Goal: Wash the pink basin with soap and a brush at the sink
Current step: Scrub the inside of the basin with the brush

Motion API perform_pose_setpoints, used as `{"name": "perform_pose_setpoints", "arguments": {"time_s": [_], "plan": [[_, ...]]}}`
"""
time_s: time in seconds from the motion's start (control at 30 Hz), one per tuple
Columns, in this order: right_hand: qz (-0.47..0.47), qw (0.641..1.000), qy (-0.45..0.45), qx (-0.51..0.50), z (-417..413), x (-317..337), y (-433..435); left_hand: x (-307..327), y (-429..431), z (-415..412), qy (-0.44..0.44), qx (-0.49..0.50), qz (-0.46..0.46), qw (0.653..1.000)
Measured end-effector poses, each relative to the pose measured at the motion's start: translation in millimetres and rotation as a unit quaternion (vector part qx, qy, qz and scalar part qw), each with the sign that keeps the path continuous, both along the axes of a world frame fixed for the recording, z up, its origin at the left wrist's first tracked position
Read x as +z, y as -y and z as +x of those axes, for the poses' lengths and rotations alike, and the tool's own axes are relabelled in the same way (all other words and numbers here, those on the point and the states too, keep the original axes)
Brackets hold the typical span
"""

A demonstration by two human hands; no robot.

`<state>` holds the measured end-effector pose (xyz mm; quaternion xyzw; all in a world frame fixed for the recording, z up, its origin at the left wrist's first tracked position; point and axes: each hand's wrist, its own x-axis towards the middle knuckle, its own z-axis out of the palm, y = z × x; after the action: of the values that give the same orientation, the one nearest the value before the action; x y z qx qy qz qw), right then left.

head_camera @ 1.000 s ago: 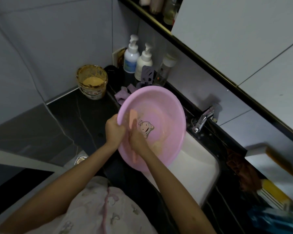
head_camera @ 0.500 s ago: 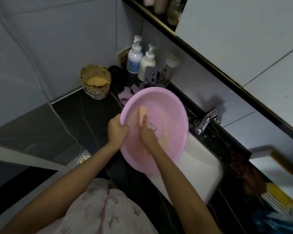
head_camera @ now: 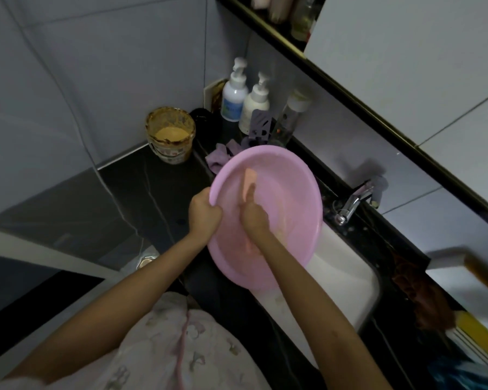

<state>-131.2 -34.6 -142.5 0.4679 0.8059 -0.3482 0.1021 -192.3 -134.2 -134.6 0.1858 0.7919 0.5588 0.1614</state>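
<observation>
The left grip (head_camera: 204,211) clamps the pink basin (head_camera: 290,192) at its 9 o'clock rim, tilting it over the sink (head_camera: 350,280) so the right grip (head_camera: 254,219), grasping the brush (head_camera: 250,178), can scrub inside.

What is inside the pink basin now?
The right hand grips a peach brush against the inner wall of the pink basin. Hand and forearm cover part of the bottom; what lies there cannot be seen.

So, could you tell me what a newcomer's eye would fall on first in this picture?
The pink basin, tilted over the white sink, stands out first. The left hand grips its rim while the right hand holds an orange brush against the inside. Behind, a brown-smeared tub sits on the dark counter in the corner.
</observation>
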Motion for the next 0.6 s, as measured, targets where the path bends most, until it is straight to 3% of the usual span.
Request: {"name": "perform_pose_setpoints", "arguments": {"time_s": [0.13, 0.2, 0.33, 0.43, 0.6], "plan": [[0.153, 0.979, 0.125, 0.044, 42.2, -11.1, -51.7, -1.2, 0.6, -1.6, -0.009, -0.017, 0.007, 1.000], [0.181, 0.961, 0.196, 0.070, 69.5, -14.9, -59.8, -1.4, 0.3, -1.8, -0.006, -0.015, 0.010, 1.000], [0.102, 0.945, 0.280, 0.135, 118.7, -27.9, -36.4, -2.4, -0.8, -3.7, 0.000, -0.019, 0.008, 1.000], [0.020, 0.945, 0.274, 0.178, 132.5, -28.7, -14.5, 2.8, -2.1, -8.6, 0.002, -0.034, 0.003, 0.999], [0.003, 0.966, 0.219, 0.135, 131.0, -9.3, -1.8, 32.8, -17.3, -29.3, -0.051, -0.118, -0.049, 0.991]]}}
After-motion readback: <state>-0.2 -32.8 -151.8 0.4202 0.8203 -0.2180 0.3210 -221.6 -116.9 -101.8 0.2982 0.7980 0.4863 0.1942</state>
